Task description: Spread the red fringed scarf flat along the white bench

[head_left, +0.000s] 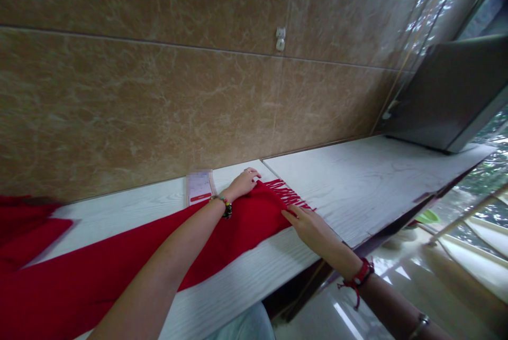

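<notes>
A long red scarf (246, 229) lies along the white table, its fringed end toward the right. My left hand (243, 183) is closed at the far corner of that end, its fingertips gripping the edge. At the near corner my right hand (309, 226) pinches the edge beside the fringe (291, 194). Between the hands the end lies spread fairly flat, while some soft folds show further left. Partly behind the scarf is a pale pink printed card or packet (199, 184).
More red cloth (27, 229) lies at the left end of the white table (337, 181). A brown marbled wall (159, 102) runs behind, with a small white fitting (280, 38). A dark box-shaped object (448, 97) stands far right. Below is a green basin (428, 217).
</notes>
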### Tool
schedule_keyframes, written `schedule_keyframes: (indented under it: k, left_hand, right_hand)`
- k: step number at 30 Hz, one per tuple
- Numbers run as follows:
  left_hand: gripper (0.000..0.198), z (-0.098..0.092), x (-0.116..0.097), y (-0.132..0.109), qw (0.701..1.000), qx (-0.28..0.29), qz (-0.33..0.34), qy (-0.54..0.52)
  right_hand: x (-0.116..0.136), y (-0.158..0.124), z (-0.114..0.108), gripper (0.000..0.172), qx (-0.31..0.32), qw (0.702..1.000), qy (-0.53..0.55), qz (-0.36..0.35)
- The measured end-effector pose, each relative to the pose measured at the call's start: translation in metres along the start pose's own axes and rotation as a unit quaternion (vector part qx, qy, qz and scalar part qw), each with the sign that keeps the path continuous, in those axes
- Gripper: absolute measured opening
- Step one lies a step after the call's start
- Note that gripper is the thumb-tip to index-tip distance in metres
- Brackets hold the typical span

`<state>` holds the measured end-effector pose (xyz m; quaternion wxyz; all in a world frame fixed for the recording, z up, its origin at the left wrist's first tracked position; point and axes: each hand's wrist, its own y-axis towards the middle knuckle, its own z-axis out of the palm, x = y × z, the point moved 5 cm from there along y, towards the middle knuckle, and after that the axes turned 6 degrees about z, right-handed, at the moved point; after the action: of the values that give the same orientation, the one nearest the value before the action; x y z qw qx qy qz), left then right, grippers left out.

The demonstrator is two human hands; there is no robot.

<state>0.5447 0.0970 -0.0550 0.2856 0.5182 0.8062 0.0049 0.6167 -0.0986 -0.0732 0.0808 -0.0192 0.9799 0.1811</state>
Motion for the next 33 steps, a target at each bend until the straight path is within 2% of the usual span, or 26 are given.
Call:
schedule_keyframes:
  k: [5,8,10,13,17,19,23,27,30,33]
  left_hand:
    - [0.035,-0.015,-0.012,-0.018,0.996,-0.039,0.031,0.072]
    - [0.036,-0.012,-0.01,-0.031,0.994,-0.011,0.04,0.098]
    - [0.036,-0.009,-0.005,-0.034,0.993,0.013,0.039,0.112]
    - [0.039,-0.009,0.0,-0.028,0.99,0.025,0.029,0.132]
    - [0.041,-0.008,-0.005,-0.018,0.987,0.036,0.035,0.155]
    - [0.039,-0.002,-0.01,-0.021,0.984,0.057,0.045,0.163]
    - [0.04,0.012,-0.013,-0.034,0.978,0.101,0.042,0.176]
    - [0.044,0.014,-0.008,-0.039,0.968,0.128,0.025,0.213]
    - [0.043,0.005,-0.012,-0.042,0.96,0.1,0.019,0.261]
    - [0.04,-0.016,-0.026,-0.06,0.95,0.013,0.017,0.311]
  right_hand:
    - [-0.007,0.008,-0.009,0.039,-0.035,0.995,0.094,0.005]
    - [-0.005,0.028,-0.015,0.038,-0.041,0.986,0.162,0.011]
    - [-0.001,0.044,-0.01,0.038,-0.032,0.983,0.179,0.032]
    - [0.008,0.055,0.012,0.042,-0.006,0.986,0.163,0.038]
    - [0.01,0.049,0.038,0.046,0.001,0.991,0.133,0.026]
    - [0.007,0.046,0.039,0.048,0.003,0.992,0.12,0.032]
    - [0.009,0.047,0.027,0.052,0.011,0.997,0.079,0.021]
    - [0.017,0.045,0.027,0.052,0.031,0.998,0.06,0.001]
    - [0.017,0.041,0.033,0.052,0.037,0.998,0.052,-0.002]
    - [0.016,0.044,0.028,0.052,0.045,0.998,0.045,-0.005]
